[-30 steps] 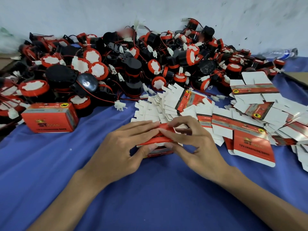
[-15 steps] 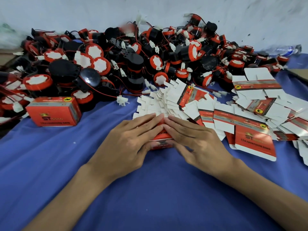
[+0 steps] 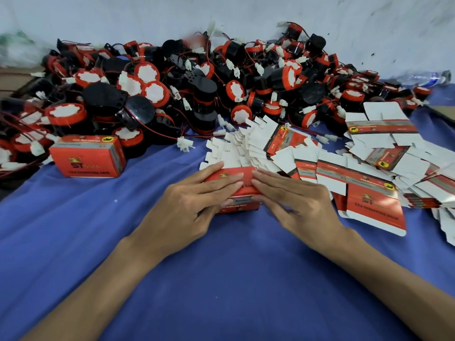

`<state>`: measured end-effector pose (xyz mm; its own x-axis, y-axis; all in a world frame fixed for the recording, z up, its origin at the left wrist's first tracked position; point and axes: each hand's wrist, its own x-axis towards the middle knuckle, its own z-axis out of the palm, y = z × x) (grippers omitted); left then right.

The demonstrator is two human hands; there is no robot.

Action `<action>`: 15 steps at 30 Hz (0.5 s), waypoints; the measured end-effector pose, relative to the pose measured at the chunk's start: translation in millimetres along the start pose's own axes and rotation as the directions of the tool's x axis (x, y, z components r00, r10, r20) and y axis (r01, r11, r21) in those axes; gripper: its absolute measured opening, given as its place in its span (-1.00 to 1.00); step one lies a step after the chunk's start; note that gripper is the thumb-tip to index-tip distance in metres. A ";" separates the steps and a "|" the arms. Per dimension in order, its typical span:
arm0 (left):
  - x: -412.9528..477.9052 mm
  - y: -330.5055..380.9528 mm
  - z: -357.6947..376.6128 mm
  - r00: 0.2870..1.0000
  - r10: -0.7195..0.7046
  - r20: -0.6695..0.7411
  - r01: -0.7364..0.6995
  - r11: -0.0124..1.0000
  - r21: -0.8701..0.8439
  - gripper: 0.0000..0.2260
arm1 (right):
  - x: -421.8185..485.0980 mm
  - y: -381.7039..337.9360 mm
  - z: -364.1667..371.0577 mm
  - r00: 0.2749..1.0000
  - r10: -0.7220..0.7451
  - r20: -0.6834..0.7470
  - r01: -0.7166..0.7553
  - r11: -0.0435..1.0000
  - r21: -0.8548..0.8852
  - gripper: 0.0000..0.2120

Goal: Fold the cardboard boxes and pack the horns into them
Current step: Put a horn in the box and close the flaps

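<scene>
Both our hands have flattened out since a second ago, when the fingertips were pinching and tucking the red flap; now they lie pressed on top of the box. Our left hand [image 3: 187, 205] rests with fingers straight and close together across the left half of the small red box [image 3: 242, 190], and our right hand [image 3: 295, 200] mirrors it on the right half, fingers straight too, the two sets of fingertips almost meeting over the middle of the lid. Neither hand curls round anything; they just press down flat. That box sits on the blue cloth [image 3: 221, 279] in the centre, right in front of us, with its printed front face peeking out below the fingers.

Just behind it fans out a spread of flat unfolded cartons [image 3: 283, 148], white flaps up, and more of them lie heaped to the right, one big red panel [image 3: 374, 207] lying beside our right wrist. Over on the left stands a finished red box [image 3: 88, 156], closed, at the edge of the horn pile. And what a pile: black-and-red horns [image 3: 197, 89] with thin red wires and white plugs stacked along the pale wall [image 3: 147, 18]. A plastic bottle [image 3: 426, 78] lies at far right.
</scene>
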<state>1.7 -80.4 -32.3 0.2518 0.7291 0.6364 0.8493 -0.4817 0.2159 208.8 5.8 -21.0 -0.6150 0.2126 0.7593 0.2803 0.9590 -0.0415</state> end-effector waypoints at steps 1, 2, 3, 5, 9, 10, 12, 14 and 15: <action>-0.1 0.6 -0.1 1.000 0.020 -0.016 -0.020 1.000 0.011 -0.70 | -1.6 0.3 -0.5 1.000 -0.013 -0.003 0.013 1.000 -0.001 -0.81; 0.2 1.5 0.0 0.999 0.041 -0.024 -0.041 0.999 0.013 -0.72 | -3.6 0.5 -1.0 1.000 -0.025 0.002 0.025 1.000 -0.005 -0.83; 0.6 1.9 -0.4 0.998 0.062 -0.028 -0.062 0.998 0.015 -0.72 | -5.2 1.0 -0.8 0.999 -0.037 0.009 0.037 0.999 -0.012 -0.83; 2.0 0.7 -1.5 0.995 0.098 -0.027 -0.098 0.995 0.032 -0.73 | -7.4 1.6 0.0 0.998 -0.060 0.016 0.061 0.998 -0.030 -0.84; 5.2 -0.7 -3.2 0.990 0.135 -0.039 -0.132 0.989 0.065 -0.76 | -6.7 2.3 -1.3 0.994 -0.113 -0.007 0.112 0.991 -0.078 -0.86; 5.4 0.3 -3.1 0.989 0.140 -0.049 -0.137 0.989 0.061 -0.77 | -6.0 1.9 -1.6 0.992 -0.128 -0.019 0.127 0.989 -0.077 -0.87; 4.3 2.2 -1.5 0.985 0.142 -0.094 -0.136 0.988 0.067 -0.79 | -5.2 0.7 -1.6 0.988 -0.153 -0.029 0.151 0.987 -0.057 -0.87; 2.0 1.6 -1.9 0.983 0.089 -0.161 -0.087 0.996 0.018 -0.81 | -4.6 -1.9 1.1 0.988 -0.153 -0.015 0.152 0.988 -0.028 -0.86; 1.8 0.3 -3.4 0.979 0.029 -0.201 -0.038 0.998 -0.042 -0.83 | -4.1 -3.1 2.9 0.990 -0.138 -0.010 0.138 0.990 -0.004 -0.84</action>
<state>0.8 -81.0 -28.6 0.1775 0.6024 0.7782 0.8189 -0.5290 0.2227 208.3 2.5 -25.8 -0.6404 0.0765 0.7642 0.1956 0.9785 0.0659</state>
